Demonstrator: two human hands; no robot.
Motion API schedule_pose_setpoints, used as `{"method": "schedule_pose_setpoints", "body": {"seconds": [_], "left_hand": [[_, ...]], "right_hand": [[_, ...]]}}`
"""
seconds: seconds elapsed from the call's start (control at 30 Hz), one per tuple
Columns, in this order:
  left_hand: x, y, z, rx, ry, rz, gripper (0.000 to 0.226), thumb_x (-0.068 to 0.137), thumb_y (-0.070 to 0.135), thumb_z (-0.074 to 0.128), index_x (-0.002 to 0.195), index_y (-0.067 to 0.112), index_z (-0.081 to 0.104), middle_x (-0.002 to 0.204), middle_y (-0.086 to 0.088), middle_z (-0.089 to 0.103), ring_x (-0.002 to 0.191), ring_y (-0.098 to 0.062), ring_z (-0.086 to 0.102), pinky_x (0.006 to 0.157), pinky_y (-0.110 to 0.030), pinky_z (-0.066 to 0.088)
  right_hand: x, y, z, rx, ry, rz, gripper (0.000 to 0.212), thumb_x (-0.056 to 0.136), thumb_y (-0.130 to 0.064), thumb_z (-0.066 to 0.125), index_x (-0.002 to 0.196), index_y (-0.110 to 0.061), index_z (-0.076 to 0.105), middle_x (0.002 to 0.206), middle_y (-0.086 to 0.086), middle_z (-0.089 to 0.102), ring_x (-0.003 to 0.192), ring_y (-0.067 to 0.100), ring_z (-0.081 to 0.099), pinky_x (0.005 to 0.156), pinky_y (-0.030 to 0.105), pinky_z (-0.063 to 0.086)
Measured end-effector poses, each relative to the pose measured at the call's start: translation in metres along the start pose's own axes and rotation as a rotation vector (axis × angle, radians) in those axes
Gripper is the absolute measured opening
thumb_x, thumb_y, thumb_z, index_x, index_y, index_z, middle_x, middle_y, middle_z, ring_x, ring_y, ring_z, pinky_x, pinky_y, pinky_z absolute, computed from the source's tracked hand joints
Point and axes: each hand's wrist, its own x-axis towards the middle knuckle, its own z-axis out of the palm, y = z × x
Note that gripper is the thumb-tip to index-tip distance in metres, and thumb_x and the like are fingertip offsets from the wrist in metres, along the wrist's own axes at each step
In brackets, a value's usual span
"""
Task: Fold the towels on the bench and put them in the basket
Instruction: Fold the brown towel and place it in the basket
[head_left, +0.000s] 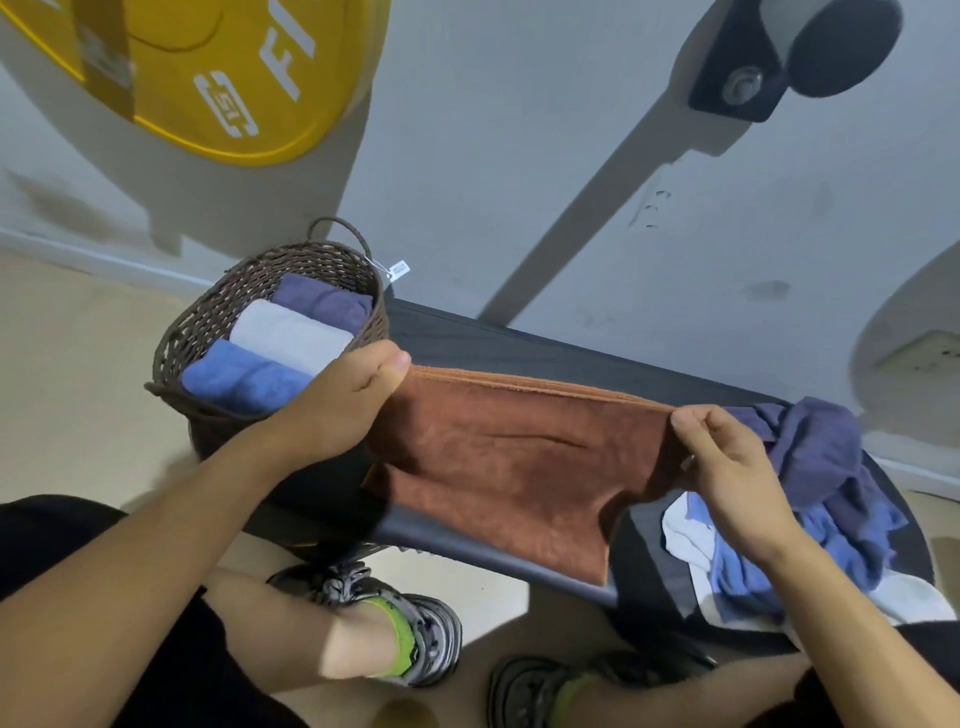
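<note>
We pinch the rust-brown terry towel (514, 467) with left hand (337, 405) and right hand (727, 462); centre frame, uneven corner pull risks a skewed fold.

Both bare forearms reach forward from the bottom of the view, the left arm coming in from the lower left and the right arm from the lower right, the two angled toward each other. The left hand (337, 400) is held knuckles up, its fingers (392, 364) curled and pinched together with the thumb at the far tip. The right hand (727, 462) is turned with its back toward the camera, thumb and fingers curled into a pinch at its upper left. The two hands are well apart at nearly the same height, wrists roughly straight. Below them, both bare lower legs show, bent at the knee.
</note>
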Motion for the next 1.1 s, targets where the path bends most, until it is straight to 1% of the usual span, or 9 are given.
{"method": "schedule_pose_setpoints", "body": {"seconds": [0.07,0.17,0.37,0.43,0.53,0.73,0.83,0.97,1.1], "left_hand": [[0.001,0.001,-0.003,-0.021,-0.013,0.026,0.039,0.102,0.037,0.045,0.073,0.013,0.054,0.066,0.01,0.05,0.064,-0.002,0.044,0.062,-0.022,0.038],[0.002,0.002,-0.002,-0.372,-0.097,-0.052,0.028,0.09,0.037,0.055,0.084,0.013,0.067,0.073,0.009,0.066,0.068,-0.001,0.057,0.064,-0.011,0.045],[0.011,-0.031,0.001,-0.677,-0.421,-0.276,0.055,0.072,0.035,0.083,0.116,0.005,0.069,0.114,-0.011,0.072,0.104,-0.016,0.068,0.082,-0.022,0.056],[0.014,-0.044,0.014,-0.627,-0.306,-0.346,0.033,0.073,0.018,0.079,0.105,0.009,0.074,0.102,-0.011,0.075,0.092,-0.016,0.071,0.071,-0.022,0.058],[0.019,-0.06,0.037,-0.49,-0.103,-0.42,0.005,0.079,0.009,0.076,0.082,0.012,0.074,0.073,-0.004,0.074,0.069,-0.015,0.068,0.054,-0.021,0.053],[0.03,-0.076,0.041,0.137,0.05,-0.209,0.014,0.087,0.039,0.071,0.08,0.028,0.076,0.07,0.016,0.072,0.064,0.001,0.064,0.066,-0.029,0.053],[0.035,-0.076,0.038,0.264,0.081,-0.189,0.021,0.087,0.049,0.067,0.082,0.03,0.076,0.062,0.011,0.07,0.052,-0.003,0.062,0.061,-0.025,0.047],[0.048,-0.074,0.049,-0.31,0.028,-0.423,0.013,0.094,0.026,0.064,0.099,0.016,0.071,0.072,-0.011,0.074,0.06,-0.029,0.073,0.05,-0.028,0.056],[0.055,-0.088,0.059,-0.554,0.095,-0.477,0.01,0.092,0.008,0.065,0.1,0.011,0.069,0.088,-0.023,0.074,0.077,-0.034,0.075,0.064,-0.028,0.061]], "right_hand": [[-0.001,-0.004,-0.003,0.018,-0.041,0.071,0.04,0.086,-0.047,0.061,0.097,-0.01,0.065,0.082,0.013,0.068,0.072,0.022,0.064,0.065,0.041,0.055],[-0.001,-0.009,-0.007,0.154,-0.137,0.208,0.044,0.087,-0.039,0.062,0.109,-0.002,0.068,0.097,0.018,0.073,0.083,0.025,0.07,0.068,0.034,0.058],[0.008,-0.003,-0.012,0.383,-0.149,0.567,0.04,0.091,-0.03,0.062,0.115,0.001,0.07,0.108,0.016,0.071,0.088,0.024,0.07,0.068,0.029,0.059],[0.01,0.007,-0.01,0.333,-0.104,0.571,0.046,0.091,-0.033,0.064,0.112,0.008,0.066,0.099,0.022,0.067,0.084,0.032,0.062,0.075,0.034,0.053],[0.015,0.021,-0.003,0.183,-0.014,0.462,0.033,0.082,-0.036,0.071,0.084,-0.004,0.065,0.068,0.014,0.056,0.06,0.025,0.047,0.056,0.03,0.045],[0.039,0.05,0.008,-0.082,0.225,0.219,0.019,0.088,-0.029,0.073,0.074,-0.016,0.075,0.068,-0.005,0.072,0.062,0.007,0.059,0.067,0.027,0.047],[0.053,0.049,0.006,-0.189,0.256,0.18,0.025,0.087,-0.035,0.074,0.068,-0.018,0.072,0.057,-0.009,0.067,0.047,0.002,0.054,0.054,0.025,0.043],[0.066,0.043,0.01,0.003,0.208,0.205,0.019,0.093,-0.027,0.068,0.083,-0.01,0.066,0.07,0.003,0.072,0.059,0.015,0.071,0.046,0.025,0.05],[0.075,0.042,0.014,0.236,0.107,0.226,0.008,0.092,-0.011,0.067,0.093,-0.003,0.068,0.085,0.009,0.074,0.086,0.024,0.074,0.068,0.027,0.059]]}}
